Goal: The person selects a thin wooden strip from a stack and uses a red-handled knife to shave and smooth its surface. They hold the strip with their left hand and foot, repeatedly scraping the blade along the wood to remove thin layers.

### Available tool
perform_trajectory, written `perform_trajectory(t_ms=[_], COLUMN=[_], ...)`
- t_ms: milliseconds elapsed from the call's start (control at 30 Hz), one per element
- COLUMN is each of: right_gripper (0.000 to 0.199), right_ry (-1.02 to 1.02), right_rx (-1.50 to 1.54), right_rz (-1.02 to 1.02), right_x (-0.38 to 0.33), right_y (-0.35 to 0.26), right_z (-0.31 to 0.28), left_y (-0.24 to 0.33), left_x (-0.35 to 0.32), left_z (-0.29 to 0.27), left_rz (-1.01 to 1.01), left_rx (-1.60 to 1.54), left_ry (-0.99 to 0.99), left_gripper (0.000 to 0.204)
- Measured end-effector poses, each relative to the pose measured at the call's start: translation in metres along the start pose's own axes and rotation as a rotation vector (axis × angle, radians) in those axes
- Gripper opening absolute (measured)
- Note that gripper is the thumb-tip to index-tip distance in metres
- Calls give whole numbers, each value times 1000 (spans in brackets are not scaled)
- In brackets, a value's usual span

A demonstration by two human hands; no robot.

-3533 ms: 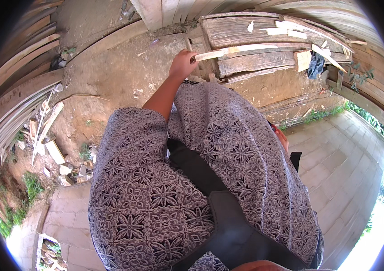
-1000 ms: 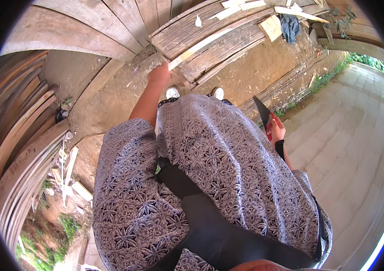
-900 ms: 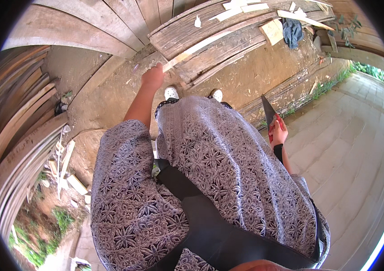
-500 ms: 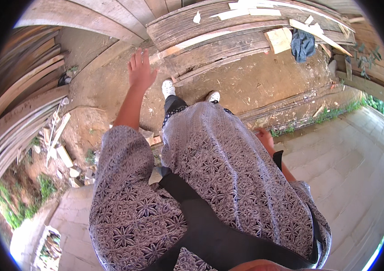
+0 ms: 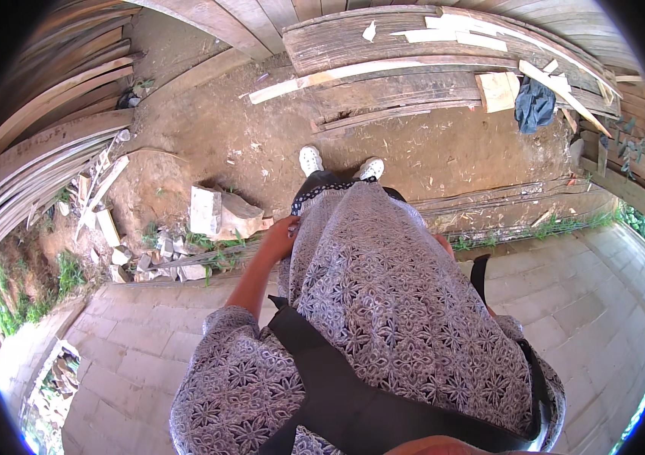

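I look down my own body in a grey patterned garment (image 5: 383,303) with a black strap (image 5: 338,387) across it. My left hand (image 5: 281,236) hangs at my left hip and touches the garment's edge; I see nothing in it. Of my right hand (image 5: 444,244) only a sliver of skin shows at the garment's right edge, the rest is hidden by cloth. My white shoes (image 5: 309,159) stand on bare earth in front of a stack of weathered wooden planks (image 5: 413,45). A pale wood strip (image 5: 300,83) lies along the stack's front.
A broken stone block (image 5: 220,212) and rubble lie to the left of my feet. Long planks (image 5: 34,167) are piled at the far left. A blue cloth (image 5: 535,102) lies on the boards at the right. Grey paving bricks (image 5: 610,288) cover the ground around me.
My left hand has come down from the planks to my hip. The view has tilted down and back. The dark blade seen in my right hand a second ago is out of sight.
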State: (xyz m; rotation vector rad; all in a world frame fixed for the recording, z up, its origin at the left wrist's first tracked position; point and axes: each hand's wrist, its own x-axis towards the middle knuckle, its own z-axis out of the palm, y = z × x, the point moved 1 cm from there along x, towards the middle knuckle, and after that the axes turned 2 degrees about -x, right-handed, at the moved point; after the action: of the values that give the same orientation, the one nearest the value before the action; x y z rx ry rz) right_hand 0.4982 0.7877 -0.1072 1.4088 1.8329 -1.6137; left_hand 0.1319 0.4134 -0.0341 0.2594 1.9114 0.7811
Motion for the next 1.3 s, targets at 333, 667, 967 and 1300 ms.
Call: perform_trajectory(t_ms=[333,667,967,1300], right_gripper=[14,39,37,30], right_ry=[214,950,1445,1530], right_rx=[186,-157,-97,407], right_rz=[27,252,208,88], right_x=[-67,-179,-214,-224], right_y=[-29,-184,-129,-177], right_z=[-23,33,4,7], left_y=[74,212,196,193], left_x=[77,222,267,274], left_z=[-64,-139,-140,-139], left_rz=[397,383,387,391], left_rx=[598,1010,897,876], left_ry=[325,300,61,69], left_gripper=[72,63,38,34])
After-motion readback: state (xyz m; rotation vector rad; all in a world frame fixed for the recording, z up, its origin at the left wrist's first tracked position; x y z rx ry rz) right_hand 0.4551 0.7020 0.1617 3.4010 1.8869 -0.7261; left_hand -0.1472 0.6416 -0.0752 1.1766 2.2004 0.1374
